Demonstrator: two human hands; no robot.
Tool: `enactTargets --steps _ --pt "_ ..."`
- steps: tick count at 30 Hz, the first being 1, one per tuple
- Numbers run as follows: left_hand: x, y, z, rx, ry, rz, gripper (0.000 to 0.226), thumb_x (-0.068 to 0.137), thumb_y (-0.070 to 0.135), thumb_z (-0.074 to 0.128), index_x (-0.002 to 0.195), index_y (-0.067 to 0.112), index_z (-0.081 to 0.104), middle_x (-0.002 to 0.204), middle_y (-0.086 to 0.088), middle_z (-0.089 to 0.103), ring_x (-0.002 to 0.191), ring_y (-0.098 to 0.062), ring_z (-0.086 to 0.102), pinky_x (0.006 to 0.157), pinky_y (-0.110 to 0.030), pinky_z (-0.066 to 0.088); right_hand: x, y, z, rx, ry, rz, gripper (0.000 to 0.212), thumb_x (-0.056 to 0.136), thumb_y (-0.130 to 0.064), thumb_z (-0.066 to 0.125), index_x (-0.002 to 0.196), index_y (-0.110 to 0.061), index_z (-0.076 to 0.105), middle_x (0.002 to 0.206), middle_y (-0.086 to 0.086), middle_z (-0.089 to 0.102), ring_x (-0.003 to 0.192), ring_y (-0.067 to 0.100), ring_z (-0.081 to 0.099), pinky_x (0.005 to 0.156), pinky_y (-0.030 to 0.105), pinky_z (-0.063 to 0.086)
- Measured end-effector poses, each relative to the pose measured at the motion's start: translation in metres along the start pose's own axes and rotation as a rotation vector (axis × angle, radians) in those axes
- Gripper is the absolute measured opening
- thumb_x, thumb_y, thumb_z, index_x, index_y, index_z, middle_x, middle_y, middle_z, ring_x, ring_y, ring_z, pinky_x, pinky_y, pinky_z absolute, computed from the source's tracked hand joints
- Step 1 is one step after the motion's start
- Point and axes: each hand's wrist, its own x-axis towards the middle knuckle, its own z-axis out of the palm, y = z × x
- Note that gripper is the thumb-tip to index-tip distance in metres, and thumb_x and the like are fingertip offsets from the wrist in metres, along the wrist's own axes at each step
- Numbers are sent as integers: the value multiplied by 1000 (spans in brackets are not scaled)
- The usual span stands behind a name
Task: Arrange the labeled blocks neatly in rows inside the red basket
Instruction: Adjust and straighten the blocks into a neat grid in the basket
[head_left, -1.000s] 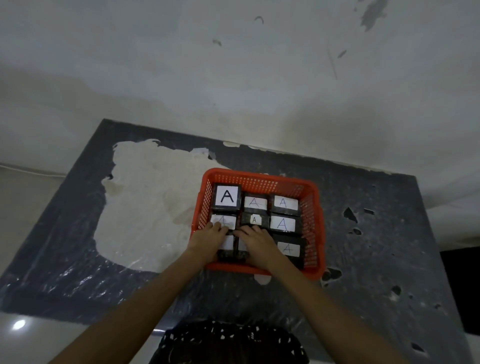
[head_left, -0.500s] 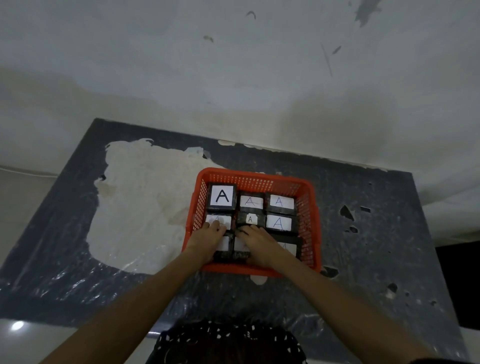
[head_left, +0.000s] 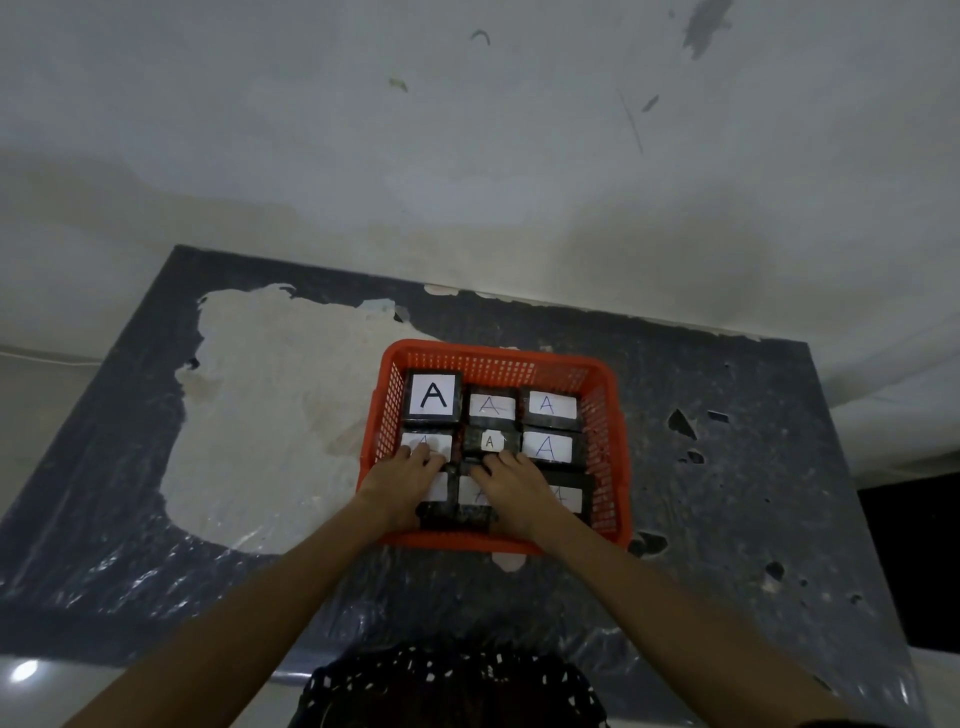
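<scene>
Little has moved since the earlier frames: both hands stay flat on the blocks in the lower half of the red basket (head_left: 608, 415), fingers at the same spots, and only the view shifts a little, so the basket sits slightly lower and more to the right in the frame than half a second ago. That basket rests on the dark bench (head_left: 753, 493) just right of centre frame, beside a large pale patch (head_left: 249, 415) where the bench covering has peeled away. Nine black blocks lie inside it in three rows of three, each with a white label marked A. The top row holds the bold-A block (head_left: 432, 396), a faint-A block (head_left: 492, 406) and a third (head_left: 550, 406); the middle row holds one at the left (head_left: 421, 441) partly under fingers, a small-label block (head_left: 489, 441) and a larger-A block (head_left: 546, 448); the bottom row is mostly covered, with the right one (head_left: 569, 498) showing. The left hand (head_left: 402, 480) lies palm down with fingers spread, tips on the middle-left block. The right hand (head_left: 511, 486) also lies palm down, fingers loosely spread, tips at the near edge of the small-label block. Neither hand pinches anything.
</scene>
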Motion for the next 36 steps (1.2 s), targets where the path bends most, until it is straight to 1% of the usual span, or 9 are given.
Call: enactTargets --steps 8,14,20,24,28,32,33,35,36 --pt "-2 -1 -11 -28 -23 -6 89 67 37 75 137 17 24 142 -13 32 126 -30 37 105 -43 39 -1 10 -3 12 -8 -50 88 64 -40 78 135 -10 36 129 15 49 115 32 46 99 44 37" --pt "-3 4 -12 -49 -50 -30 90 66 34 77 137 16 24 142 -13 31 128 -30 36 104 -44 40 -7 15 -3 110 12 -59 88 64 -41 77 136 -12 35 130 12 48 116 28 43 101 40 36" --pt "0 3 -14 -74 -83 -56 95 63 32 80 136 15 23 142 -11 32 128 -28 35 105 -43 39 -11 23 -3 211 14 -48 92 61 -41 77 138 -15 33 131 8 45 116 26 40 101 43 37" --pt "1 5 -13 -50 -80 -63 90 64 31 79 135 16 26 142 -11 31 129 -30 34 106 -45 38 -13 25 -6 237 -27 -64 91 63 -37 77 139 -16 32 131 7 43 117 24 37 102 39 31" --pt "3 10 -10 -27 -73 -67 88 66 28 78 136 15 26 144 -14 30 131 -32 32 106 -48 38 -11 22 -6 185 -39 -55 83 69 -30 76 138 -15 34 132 11 43 119 28 38 102 42 30" --pt "6 12 -9 -13 -65 -58 83 69 21 77 136 14 29 145 -15 29 130 -32 34 105 -47 40 -9 15 -10 167 -9 -32 62 79 -32 68 133 -13 45 127 16 47 116 32 41 98 43 34" --pt "7 13 -9 -11 -62 -63 83 68 20 77 136 14 30 145 -15 29 130 -32 34 104 -46 41 -9 12 -8 152 22 -28 56 79 -31 69 128 -10 52 122 18 49 112 34 45 95 44 39" --pt "8 15 -6 -1 -45 -74 81 69 17 76 136 13 31 144 -16 29 128 -33 36 101 -46 44 -7 7 -3 144 63 -11 47 70 -26 78 111 -7 65 105 21 55 94 36 55 81 43 53" --pt "8 15 -5 7 -38 -77 80 70 17 75 136 12 31 145 -17 27 129 -33 36 101 -45 44 -7 4 -1 167 72 9 44 69 -23 79 108 -6 67 103 20 55 91 36 56 77 43 54"
